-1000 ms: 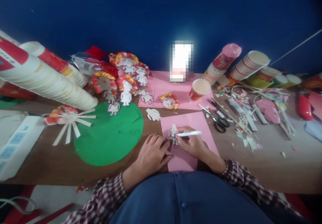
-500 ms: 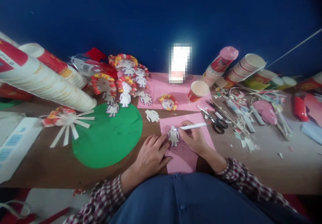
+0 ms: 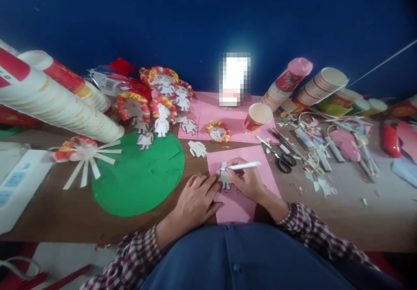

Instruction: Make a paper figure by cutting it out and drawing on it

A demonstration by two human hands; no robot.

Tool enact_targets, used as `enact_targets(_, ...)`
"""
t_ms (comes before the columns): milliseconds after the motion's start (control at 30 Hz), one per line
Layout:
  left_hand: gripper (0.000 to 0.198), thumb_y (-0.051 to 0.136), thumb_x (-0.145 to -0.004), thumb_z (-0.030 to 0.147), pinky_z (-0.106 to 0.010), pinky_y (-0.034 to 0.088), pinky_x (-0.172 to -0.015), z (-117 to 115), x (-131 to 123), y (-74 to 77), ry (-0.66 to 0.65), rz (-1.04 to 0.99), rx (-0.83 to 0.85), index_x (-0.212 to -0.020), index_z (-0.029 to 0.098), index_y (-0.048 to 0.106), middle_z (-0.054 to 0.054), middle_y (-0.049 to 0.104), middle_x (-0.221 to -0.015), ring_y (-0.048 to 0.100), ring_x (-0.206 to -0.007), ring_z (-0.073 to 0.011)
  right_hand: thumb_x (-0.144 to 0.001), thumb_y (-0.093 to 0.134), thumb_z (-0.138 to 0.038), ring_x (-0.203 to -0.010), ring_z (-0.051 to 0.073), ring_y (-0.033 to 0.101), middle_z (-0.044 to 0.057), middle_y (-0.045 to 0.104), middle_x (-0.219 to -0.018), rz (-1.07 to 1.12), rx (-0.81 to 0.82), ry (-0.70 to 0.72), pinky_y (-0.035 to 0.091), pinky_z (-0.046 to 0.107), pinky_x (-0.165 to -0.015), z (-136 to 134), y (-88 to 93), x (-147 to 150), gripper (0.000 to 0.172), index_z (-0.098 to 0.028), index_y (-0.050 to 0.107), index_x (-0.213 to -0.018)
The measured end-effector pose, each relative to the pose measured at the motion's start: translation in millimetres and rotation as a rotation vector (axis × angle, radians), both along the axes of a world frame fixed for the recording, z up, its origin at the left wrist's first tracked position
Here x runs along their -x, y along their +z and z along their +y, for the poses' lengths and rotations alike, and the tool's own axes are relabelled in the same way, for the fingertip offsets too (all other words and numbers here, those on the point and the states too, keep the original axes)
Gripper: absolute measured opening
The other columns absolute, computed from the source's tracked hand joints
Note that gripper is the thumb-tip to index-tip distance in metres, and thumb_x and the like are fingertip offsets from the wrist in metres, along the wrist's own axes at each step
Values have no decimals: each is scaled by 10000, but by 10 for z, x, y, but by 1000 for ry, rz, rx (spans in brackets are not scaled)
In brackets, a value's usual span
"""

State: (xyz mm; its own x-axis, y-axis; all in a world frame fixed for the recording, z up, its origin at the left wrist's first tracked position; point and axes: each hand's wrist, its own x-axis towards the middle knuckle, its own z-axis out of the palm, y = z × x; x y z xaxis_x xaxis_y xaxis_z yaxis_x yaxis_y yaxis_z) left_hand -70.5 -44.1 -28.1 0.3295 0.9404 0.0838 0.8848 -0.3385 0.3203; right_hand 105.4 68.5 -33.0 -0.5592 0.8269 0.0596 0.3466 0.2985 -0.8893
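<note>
The right hand (image 3: 249, 183) is gripping a white pen (image 3: 246, 165), its fingers clamped around the barrel, and is holding the tip over the upper part of a small paper figure (image 3: 224, 182). Whether the tip is touching, I cannot tell. The figure is lying on a pink sheet (image 3: 233, 209) on the table (image 3: 352, 218). The left hand (image 3: 197, 198) is resting palm down, partly on the sheet, fingers lying close together and gripping nothing, the fingertips reaching the figure's left edge.

Beyond the sheet, a paper cup (image 3: 252, 122) is standing mouth up, showing its pale inside. At left, a long cup stack (image 3: 61, 101) is slanting across the view, each cup sitting inside the next; a shorter stack (image 3: 70, 79) is standing behind it. A clear plastic bag (image 3: 107, 81) is lying beside them, showing a barcode label. At right, another nested stack (image 3: 319, 90) is opening upward, and pink paper (image 3: 300, 66) is covering the top of a neighbouring stack (image 3: 283, 83).
</note>
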Motion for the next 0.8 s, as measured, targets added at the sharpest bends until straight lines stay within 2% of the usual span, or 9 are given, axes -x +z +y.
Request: enact_targets(800, 437, 490, -897, 475, -441, 358, -988, -1, 5, -10, 4, -17, 6, -1220, 186, 545, -72, 544, -1309, 471, -1111, -250, -831, 556, -208, -588, 118, 560, 18, 636, -754, -72, -57, 9, 435, 218, -529, 18, -9, 4, 32, -189, 575, -849)
